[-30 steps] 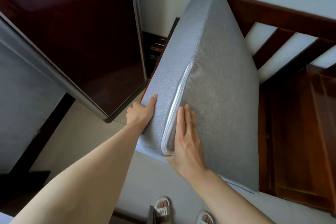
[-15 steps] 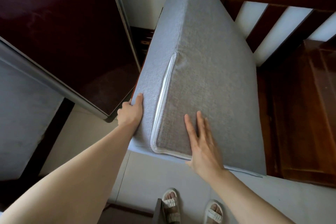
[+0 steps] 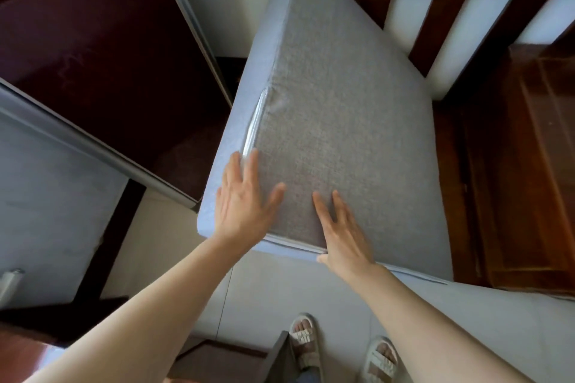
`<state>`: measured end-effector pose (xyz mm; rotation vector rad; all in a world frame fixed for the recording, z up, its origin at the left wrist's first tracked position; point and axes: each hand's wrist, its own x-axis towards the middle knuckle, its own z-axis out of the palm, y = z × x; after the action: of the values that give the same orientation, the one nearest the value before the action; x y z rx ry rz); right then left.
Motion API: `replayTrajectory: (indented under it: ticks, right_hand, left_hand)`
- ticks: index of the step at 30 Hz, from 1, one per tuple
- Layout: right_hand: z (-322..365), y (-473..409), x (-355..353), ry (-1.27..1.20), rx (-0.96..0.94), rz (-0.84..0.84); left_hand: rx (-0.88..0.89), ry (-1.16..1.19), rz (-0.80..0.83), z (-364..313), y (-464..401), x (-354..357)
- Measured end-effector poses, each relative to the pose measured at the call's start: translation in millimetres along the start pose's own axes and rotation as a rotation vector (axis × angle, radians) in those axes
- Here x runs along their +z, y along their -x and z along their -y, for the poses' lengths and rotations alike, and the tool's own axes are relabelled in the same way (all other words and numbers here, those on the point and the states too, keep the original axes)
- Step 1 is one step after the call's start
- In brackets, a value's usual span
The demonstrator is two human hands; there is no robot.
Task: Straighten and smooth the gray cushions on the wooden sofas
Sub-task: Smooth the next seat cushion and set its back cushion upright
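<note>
Gray cushion point(image 3: 342, 121) on wooden sofa point(image 3: 510, 165), both hands flat on it.

We record the cushion lying on the sofa seat, its near corner overhanging the floor. Our left hand point(image 3: 245, 199) presses near the left edge, fingers straight and spread; our right hand point(image 3: 342, 233) lies flat just beside it, holding nothing. Sandalled feet point(image 3: 339, 348) stand below.

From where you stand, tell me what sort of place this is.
Probably a home living room: a gray cushion on a wooden sofa, a tiled floor, and sandalled feet.
</note>
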<state>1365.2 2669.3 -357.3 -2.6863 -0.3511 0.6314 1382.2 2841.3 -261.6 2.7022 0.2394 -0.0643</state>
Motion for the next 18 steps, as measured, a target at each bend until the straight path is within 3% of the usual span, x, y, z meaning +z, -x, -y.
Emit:
replayTrajectory:
  ticks: [3, 5, 8, 12, 18]
  right_hand:
    - [-21, 5, 6, -0.011, 0.024, 0.039]
    - [-37, 7, 12, -0.021, 0.05, 0.058]
    - [-68, 10, 27, -0.011, 0.123, 0.05]
    - [-106, 5, 43, -0.025, 0.214, 0.065]
    - [-118, -9, 49, -0.109, 0.189, 0.093]
  left_hand:
    - [0.305, -0.408, 0.046, -5, 16, 23]
    - [0.406, -0.554, 0.211, -13, 22, 39]
    - [0.419, -0.799, 0.436, -28, 24, 71]
    - [0.417, -0.912, 0.452, -41, 17, 106]
    - [0.336, -1.016, 0.465, -46, 9, 114]
